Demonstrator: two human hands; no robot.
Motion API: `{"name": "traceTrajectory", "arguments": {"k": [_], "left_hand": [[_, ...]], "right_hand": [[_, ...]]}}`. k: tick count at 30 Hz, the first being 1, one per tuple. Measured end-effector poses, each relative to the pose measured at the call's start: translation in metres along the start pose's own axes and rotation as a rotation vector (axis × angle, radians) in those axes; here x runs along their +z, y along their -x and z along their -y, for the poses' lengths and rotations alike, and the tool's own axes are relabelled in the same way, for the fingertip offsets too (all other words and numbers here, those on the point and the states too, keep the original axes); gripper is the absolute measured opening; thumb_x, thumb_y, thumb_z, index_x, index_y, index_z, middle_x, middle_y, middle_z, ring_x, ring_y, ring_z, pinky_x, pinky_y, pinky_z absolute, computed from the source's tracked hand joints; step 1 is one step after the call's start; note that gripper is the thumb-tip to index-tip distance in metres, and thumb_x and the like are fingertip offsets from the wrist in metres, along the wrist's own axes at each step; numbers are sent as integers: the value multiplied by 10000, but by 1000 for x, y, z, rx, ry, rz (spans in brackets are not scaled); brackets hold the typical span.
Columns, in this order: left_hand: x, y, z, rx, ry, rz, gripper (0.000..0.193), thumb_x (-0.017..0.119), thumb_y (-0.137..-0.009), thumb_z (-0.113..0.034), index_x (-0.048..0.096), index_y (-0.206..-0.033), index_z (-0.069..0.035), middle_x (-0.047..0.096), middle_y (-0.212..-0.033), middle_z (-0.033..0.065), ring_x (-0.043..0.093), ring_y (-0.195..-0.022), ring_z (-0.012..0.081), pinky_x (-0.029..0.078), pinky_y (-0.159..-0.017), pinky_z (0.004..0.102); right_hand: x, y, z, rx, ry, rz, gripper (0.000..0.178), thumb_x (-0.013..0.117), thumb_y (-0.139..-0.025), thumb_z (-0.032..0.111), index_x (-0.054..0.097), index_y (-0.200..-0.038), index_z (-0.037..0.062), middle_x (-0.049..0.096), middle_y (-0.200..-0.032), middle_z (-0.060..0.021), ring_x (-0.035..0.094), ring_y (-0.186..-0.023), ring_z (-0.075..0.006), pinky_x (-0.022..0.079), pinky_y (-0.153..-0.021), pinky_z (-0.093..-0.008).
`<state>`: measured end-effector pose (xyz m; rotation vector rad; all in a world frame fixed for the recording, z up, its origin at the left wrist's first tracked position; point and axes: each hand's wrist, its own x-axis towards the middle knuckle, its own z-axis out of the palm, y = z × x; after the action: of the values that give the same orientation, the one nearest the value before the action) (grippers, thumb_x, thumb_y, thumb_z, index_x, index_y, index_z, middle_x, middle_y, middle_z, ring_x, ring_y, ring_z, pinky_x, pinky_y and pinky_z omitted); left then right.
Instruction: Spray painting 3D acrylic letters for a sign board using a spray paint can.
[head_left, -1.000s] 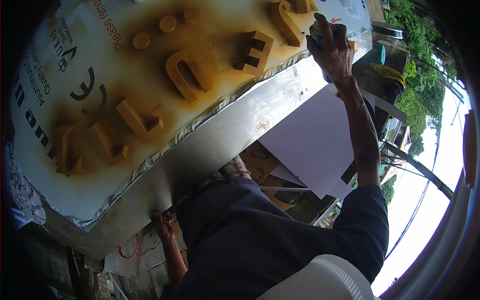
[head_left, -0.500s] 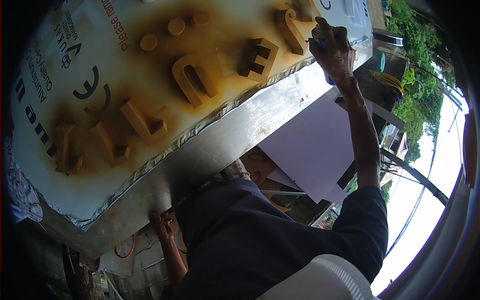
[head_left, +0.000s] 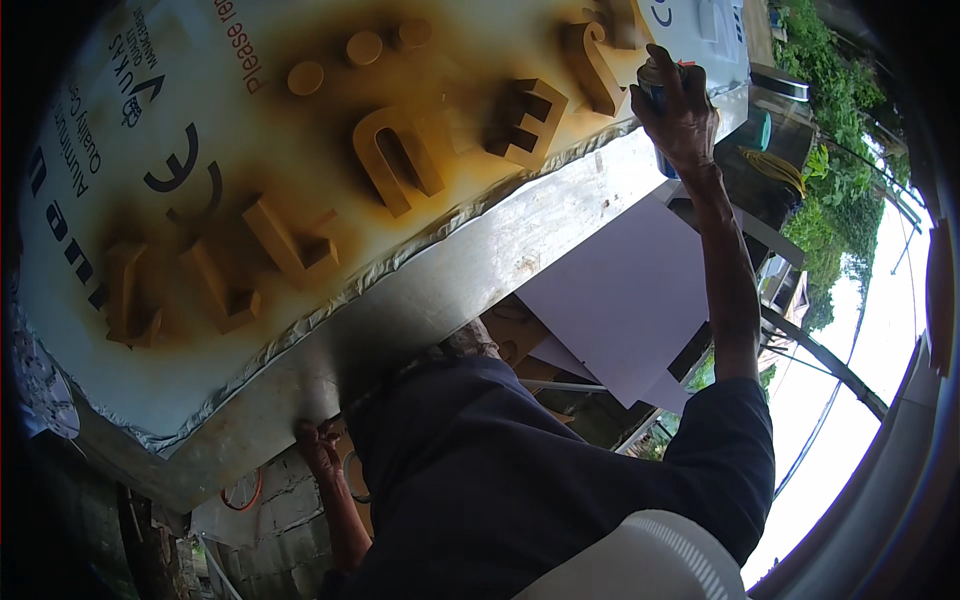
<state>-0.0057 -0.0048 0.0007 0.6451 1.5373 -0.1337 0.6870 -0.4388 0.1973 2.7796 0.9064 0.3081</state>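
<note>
Gripping a dark spray can (head_left: pixel 652 90) in the right hand (head_left: pixel 685 122), with fingers closed around the upper part and one finger laid over the top. Holding it at the far right, above the near edge of the metal-sided worktop (head_left: pixel 450 275), near a hooked gold block (head_left: pixel 598 78). With the left hand (head_left: pixel 320 452) down at the near left, next to the lower edge of the worktop, fingers partly bent; impossible to tell from this view about contact there or any hold. Leaning toward the worktop in a dark shirt (head_left: pixel 480 470).

Spread over a pale printed sheet (head_left: pixel 150 390) with a crumpled near edge: from left to right, three angular gold blocks (head_left: pixel 285 240), then an arch-shaped block (head_left: pixel 380 175), a three-pronged block (head_left: pixel 545 100) and the hooked one. Set farther back, in a line above the arch, three round gold discs (head_left: pixel 305 78). Surrounded on the sheet by a brownish-gold haze, blocks and discs alike.

Below the worktop, to the right, flat white panels (head_left: pixel 620 290). Beyond these, a yellow coil (head_left: pixel 775 168), and at the far right, green foliage (head_left: pixel 840 220).
</note>
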Motion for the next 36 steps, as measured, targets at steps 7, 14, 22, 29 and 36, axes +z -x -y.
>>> {"name": "traceTrajectory", "arguments": {"k": [7,14,22,29,36], "left_hand": [[0,0,2,14,-5,46,331,693,-920,-182,554,-1219,-196,622,-1070,5,668,-891,226,496,-627,382],[-7,-4,7,3,9,19,360,709,-916,-180,548,-1238,-198,614,-1097,-1,663,-896,226,488,-640,386],[3,2,-2,13,19,20,363,709,-921,-184,544,-1244,-168,611,-1082,23,665,-869,241,494,-641,399],[15,7,-6,38,84,7,318,713,-909,-116,566,-1191,-139,634,-1005,45,683,-819,243,501,-600,346],[26,10,-12,21,75,9,244,716,-919,-127,595,-1132,-128,640,-957,39,685,-805,234,497,-599,333]], "right_hand": [[-4,1,4,-8,-63,20,633,778,-826,284,537,-1412,274,532,-1003,-133,679,-723,-309,600,-583,-436],[0,15,0,0,-25,58,641,792,-810,262,544,-1402,275,535,-984,-111,675,-704,-304,601,-569,-438],[-16,33,9,62,-66,66,647,802,-807,245,546,-1401,263,549,-1015,-111,690,-777,-299,613,-627,-424],[-13,37,11,28,-119,-5,687,802,-805,294,521,-1432,302,526,-1023,-131,679,-747,-301,599,-557,-421],[-2,40,1,50,-64,2,659,803,-807,271,537,-1410,286,554,-1035,-106,689,-759,-302,603,-580,-425]]}}
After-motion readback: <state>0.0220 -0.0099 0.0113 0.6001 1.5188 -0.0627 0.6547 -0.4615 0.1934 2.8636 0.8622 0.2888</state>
